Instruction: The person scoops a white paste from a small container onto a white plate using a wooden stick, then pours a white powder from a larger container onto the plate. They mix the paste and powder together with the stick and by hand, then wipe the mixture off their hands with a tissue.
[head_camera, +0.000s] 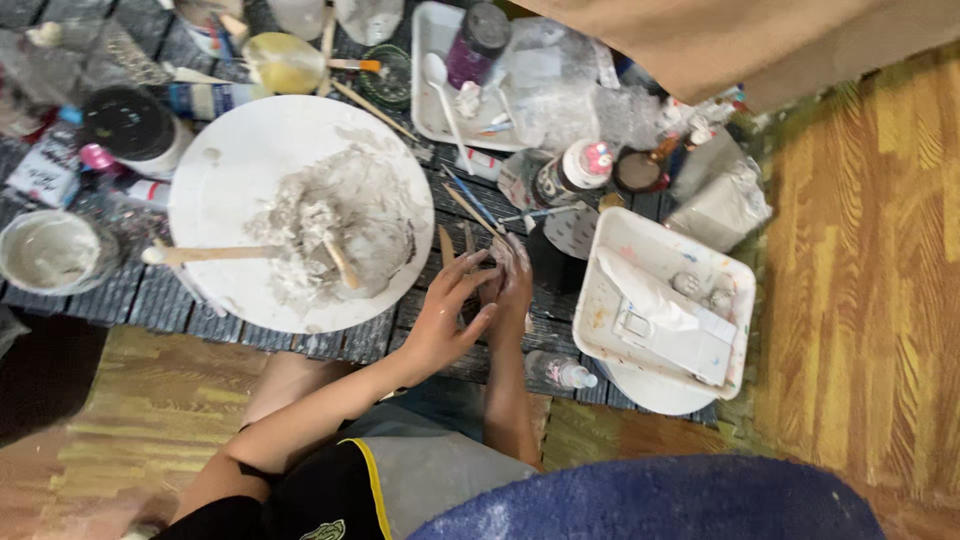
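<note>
My left hand (447, 312) and my right hand (512, 275) meet over a dark slatted mat (130, 300), palms turned toward each other and fingers spread. Both are smeared with grey clay. I cannot make out anything held between them. Just left of them lies a round white board (230, 150) with a lump of grey clay (340, 225) on it. A wooden tool (215, 254) and a short stick (340, 263) rest against the lump. Thin wooden sticks (446, 243) lie just above my fingers.
A white tray (610, 300) with a white box stands to the right, a small clear bottle (560, 372) below it. A cup of grey slurry (48, 252) sits far left. Jars, a spoon tray (428, 90) and plastic crowd the top. Wooden floor lies right.
</note>
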